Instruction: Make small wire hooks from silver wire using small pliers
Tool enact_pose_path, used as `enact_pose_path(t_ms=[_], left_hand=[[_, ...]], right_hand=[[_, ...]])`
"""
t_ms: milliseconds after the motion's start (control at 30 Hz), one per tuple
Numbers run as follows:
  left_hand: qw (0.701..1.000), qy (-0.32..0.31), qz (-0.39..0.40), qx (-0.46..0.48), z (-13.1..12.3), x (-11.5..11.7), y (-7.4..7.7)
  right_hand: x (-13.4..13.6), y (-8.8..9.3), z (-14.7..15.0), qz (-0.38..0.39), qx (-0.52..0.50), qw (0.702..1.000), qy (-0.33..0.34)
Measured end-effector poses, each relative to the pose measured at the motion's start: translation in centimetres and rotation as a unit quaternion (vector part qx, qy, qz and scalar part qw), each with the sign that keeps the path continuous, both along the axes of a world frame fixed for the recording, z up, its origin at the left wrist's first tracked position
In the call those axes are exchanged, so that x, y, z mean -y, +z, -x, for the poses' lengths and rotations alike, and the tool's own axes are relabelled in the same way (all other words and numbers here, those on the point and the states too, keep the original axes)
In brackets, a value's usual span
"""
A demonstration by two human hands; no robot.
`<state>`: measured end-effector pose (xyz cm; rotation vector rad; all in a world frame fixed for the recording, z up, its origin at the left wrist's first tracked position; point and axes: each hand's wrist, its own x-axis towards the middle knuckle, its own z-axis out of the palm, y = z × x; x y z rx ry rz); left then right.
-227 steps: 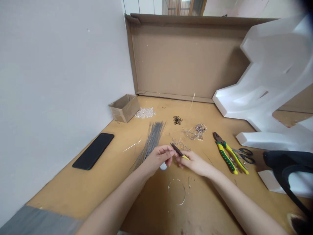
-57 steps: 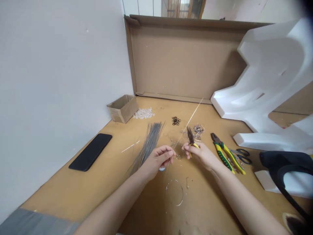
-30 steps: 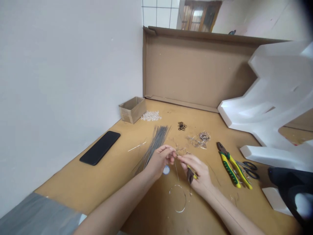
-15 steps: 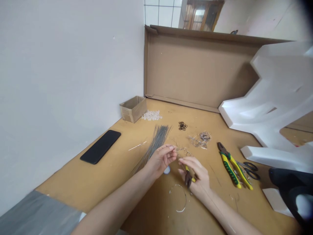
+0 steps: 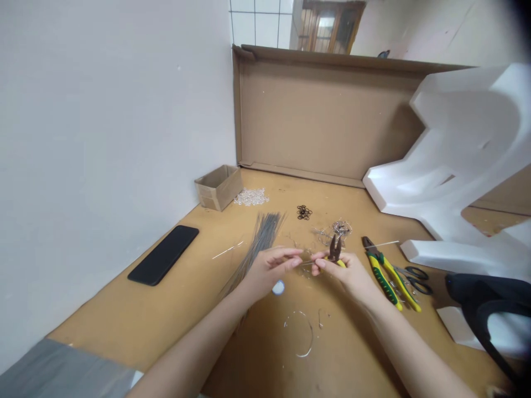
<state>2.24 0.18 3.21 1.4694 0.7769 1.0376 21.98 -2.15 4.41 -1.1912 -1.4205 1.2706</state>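
Thumb and fingers of my left hand (image 5: 274, 269) pinch one end of a thin wire (image 5: 307, 263) above the middle of the table. My right hand (image 5: 342, 272) pinches the wire's other side and also keeps small pliers (image 5: 335, 250) with yellow handles in its palm, their dark jaws pointing up and slightly apart. A bundle of grey wires (image 5: 262, 237) lies just beyond my left hand. Tangled wire pieces (image 5: 341, 228) and black rings (image 5: 304, 212) lie past my hands. Nearer to me is a curved wire (image 5: 311, 337).
A black phone (image 5: 164, 255) and a small cardboard box (image 5: 219, 188) beside clear beads (image 5: 251, 197) are on the left. On the right lie large green-yellow pliers (image 5: 385, 276), scissors (image 5: 417, 279) and white foam (image 5: 464, 149). A cardboard panel (image 5: 323, 121) stands behind.
The pliers in my right hand have swung from pointing down to pointing up. Both hands now pinch the wire between them. The view has shifted slightly.
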Motion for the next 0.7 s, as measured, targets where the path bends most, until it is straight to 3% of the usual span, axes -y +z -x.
enact_pose_path(t_ms=[133, 233, 367, 500, 700], left_hand=[[0.991, -0.023, -0.097, -0.092, -0.1, 0.4, 0.0], [0.987, -0.054, -0.102, -0.114, -0.3, 0.6, -0.2], [0.984, -0.046, -0.106, -0.132, -0.5, 0.6, -0.6], [0.992, -0.048, -0.039, -0.106, -0.6, 0.4, -0.7], [0.989, -0.081, 0.121, 0.012, -0.6, 0.1, -0.8]], right_hand=[[0.2, 0.3, 0.5, 0.022, -0.008, 0.999, 0.028], [0.3, 0.2, 0.7, 0.032, -0.005, 0.999, 0.039], [0.2, 0.4, 0.5, 0.045, 0.001, 0.998, 0.035], [-0.3, 1.2, -1.0, 0.030, -0.030, 0.999, -0.009], [-1.0, 1.2, -2.0, -0.033, -0.206, 0.968, -0.138]])
